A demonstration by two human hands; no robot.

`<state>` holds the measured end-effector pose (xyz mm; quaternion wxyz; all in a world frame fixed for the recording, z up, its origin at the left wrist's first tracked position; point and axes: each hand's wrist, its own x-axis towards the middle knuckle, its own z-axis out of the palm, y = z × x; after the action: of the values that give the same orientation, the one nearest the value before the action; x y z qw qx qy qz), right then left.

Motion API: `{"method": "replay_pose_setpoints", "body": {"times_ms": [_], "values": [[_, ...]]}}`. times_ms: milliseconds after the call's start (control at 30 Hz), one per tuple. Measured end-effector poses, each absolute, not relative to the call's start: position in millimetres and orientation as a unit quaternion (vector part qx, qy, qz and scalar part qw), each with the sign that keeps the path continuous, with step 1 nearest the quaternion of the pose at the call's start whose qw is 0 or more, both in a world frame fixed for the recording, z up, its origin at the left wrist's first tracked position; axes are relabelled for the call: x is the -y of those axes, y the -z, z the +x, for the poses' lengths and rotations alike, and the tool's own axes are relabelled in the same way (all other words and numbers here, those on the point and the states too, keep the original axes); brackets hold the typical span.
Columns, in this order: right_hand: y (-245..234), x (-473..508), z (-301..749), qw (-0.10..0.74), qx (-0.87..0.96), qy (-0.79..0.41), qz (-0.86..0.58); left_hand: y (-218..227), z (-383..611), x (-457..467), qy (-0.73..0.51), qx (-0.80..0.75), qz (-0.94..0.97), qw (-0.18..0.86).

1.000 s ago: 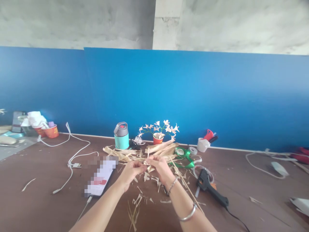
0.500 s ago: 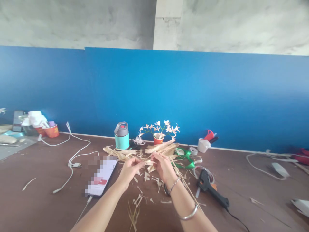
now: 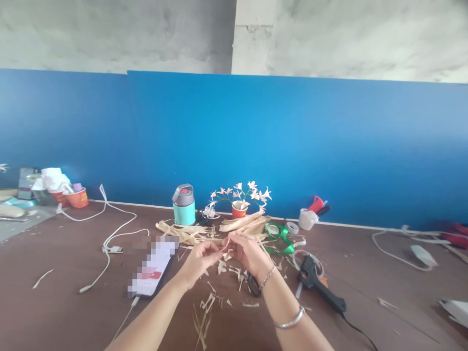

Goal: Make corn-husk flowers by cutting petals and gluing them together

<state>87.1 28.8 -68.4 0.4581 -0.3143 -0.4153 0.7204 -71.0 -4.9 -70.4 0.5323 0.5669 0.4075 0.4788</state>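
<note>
My left hand and my right hand meet over the middle of the table. Between their fingertips is a small pale strip of dried husk, pinched from both sides. Part of it is hidden by the fingers. Behind the hands lie bundles of dried husk, with a red paper cup of white handmade flowers standing beyond them. Cut husk scraps are scattered below the hands. Under my right wrist, the black handle of what look like scissors shows in part.
On the left lie a phone and white cables; a turquoise flask stands behind. To the right are green ribbon, a glue gun and a white cup of tools. A blue partition closes off the back.
My hands have drawn closer together, and the pale strip is now tilted upright between the fingertips. The long thin stalk beside my right forearm no longer shows. My right wrist has shifted slightly right.
</note>
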Motion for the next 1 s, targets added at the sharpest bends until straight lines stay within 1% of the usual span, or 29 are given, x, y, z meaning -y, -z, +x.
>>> {"method": "replay_pose_setpoints", "body": {"times_ms": [67,133,233,367,533,667,733,800,833,900,933,1000], "values": [[65.1,-28.7,88.9,0.460,0.432,-0.697,-0.341,73.6,-70.6,1.6,-0.484,-0.420,0.596,0.484],[63.2,-30.1,91.0,0.476,0.444,-0.648,-0.395,77.7,-73.0,-2.9,-0.503,-0.437,0.611,0.428],[64.7,-34.7,94.2,0.514,0.447,-0.566,-0.464,83.9,-80.7,-10.0,-0.569,-0.464,0.582,0.350],[70.8,-41.0,96.0,0.562,0.447,-0.496,-0.488,87.5,-88.9,-14.3,-0.582,-0.483,0.603,0.255],[68.0,-42.0,98.5,0.642,0.415,-0.407,-0.500,90.9,-96.7,-16.2,-0.567,-0.547,0.596,0.154],[62.7,-40.4,98.2,0.687,0.391,-0.407,-0.457,94.8,-103.8,-19.6,-0.545,-0.598,0.573,0.128],[63.0,-40.4,96.0,0.698,0.390,-0.405,-0.442,95.0,-103.7,-20.1,-0.543,-0.605,0.579,0.067],[64.7,-40.3,92.9,0.704,0.410,-0.378,-0.439,93.6,-100.2,-18.4,-0.554,-0.586,0.591,0.006],[65.5,-39.7,91.2,0.704,0.428,-0.358,-0.439,92.2,-97.3,-16.5,-0.563,-0.572,0.597,-0.001],[65.9,-36.8,87.3,0.695,0.471,-0.311,-0.446,88.1,-90.0,-11.0,-0.580,-0.545,0.603,0.044],[65.4,-34.4,84.9,0.688,0.492,-0.288,-0.449,85.7,-85.7,-7.6,-0.580,-0.533,0.608,0.104],[63.0,-28.0,79.4,0.673,0.530,-0.252,-0.451,80.7,-76.9,-0.9,-0.542,-0.517,0.605,0.270]]}}
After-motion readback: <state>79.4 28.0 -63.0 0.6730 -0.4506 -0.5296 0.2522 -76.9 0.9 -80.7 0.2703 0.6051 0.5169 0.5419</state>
